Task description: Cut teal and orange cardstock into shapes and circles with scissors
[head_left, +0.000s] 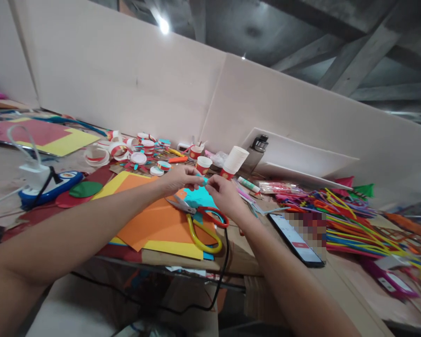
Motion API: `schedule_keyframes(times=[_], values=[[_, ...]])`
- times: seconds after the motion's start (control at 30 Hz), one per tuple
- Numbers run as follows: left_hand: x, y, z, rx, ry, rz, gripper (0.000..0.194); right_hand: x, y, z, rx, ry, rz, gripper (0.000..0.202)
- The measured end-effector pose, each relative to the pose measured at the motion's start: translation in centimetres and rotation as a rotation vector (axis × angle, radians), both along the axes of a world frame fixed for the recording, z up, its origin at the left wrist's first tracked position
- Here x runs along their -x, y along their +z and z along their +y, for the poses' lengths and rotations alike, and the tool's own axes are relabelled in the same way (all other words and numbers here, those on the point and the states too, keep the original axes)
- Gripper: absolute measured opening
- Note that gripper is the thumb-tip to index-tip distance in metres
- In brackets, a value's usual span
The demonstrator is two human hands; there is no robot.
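My left hand [180,180] and my right hand [223,191] meet over the middle of the table, fingertips closed. Between them they pinch a small turquoise paper piece [204,181], mostly hidden by the fingers. Just below lie scissors [190,210] with one yellow and one red handle, blades apart. They rest on orange paper [142,220] and a turquoise sheet [198,199], with yellow paper [171,248] underneath. Behind my hands stand a paper cup [204,163] and a tilted stack of white paper cups [235,160].
Cut cup pieces [119,150] lie at the back left. A blue power strip [52,187] with a plugged charger sits left. To the right are a phone [296,241], many coloured pipe cleaners [354,224], a glue stick [249,185] and a bottle [256,154]. A black cord [223,267] hangs over the front edge.
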State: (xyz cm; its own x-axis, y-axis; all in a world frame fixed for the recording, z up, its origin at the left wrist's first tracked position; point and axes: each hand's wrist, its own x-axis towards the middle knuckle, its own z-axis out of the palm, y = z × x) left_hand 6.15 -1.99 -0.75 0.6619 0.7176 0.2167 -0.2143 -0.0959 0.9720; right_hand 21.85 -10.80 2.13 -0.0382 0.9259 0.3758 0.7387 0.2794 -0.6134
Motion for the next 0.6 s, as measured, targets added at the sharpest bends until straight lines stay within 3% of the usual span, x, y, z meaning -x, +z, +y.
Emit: schedule_keyframes(times=[0.17, 0.3, 0.47, 0.6], values=[[0.3, 0.1, 0.3, -0.106, 0.015, 0.093, 0.019, -0.1, 0.0, -0.4, -0.007, 0.01, -0.131, 0.013], [0.7, 0.6, 1.0, -0.053, 0.091, 0.001, 0.017, 0.0, 0.1, -0.9, -0.004, -0.059, -0.139, 0.013], [1.1, 0.7, 2.4, 0.114, 0.19, -0.181, 0.019, 0.5, 0.0, -4.4, 0.235, -0.012, -0.509, 0.02], [1.2, 0.5, 3.0, 0.177, 0.246, -0.271, 0.02, 1.3, -0.7, -7.0, 0.271, 0.034, -0.81, 0.037]])
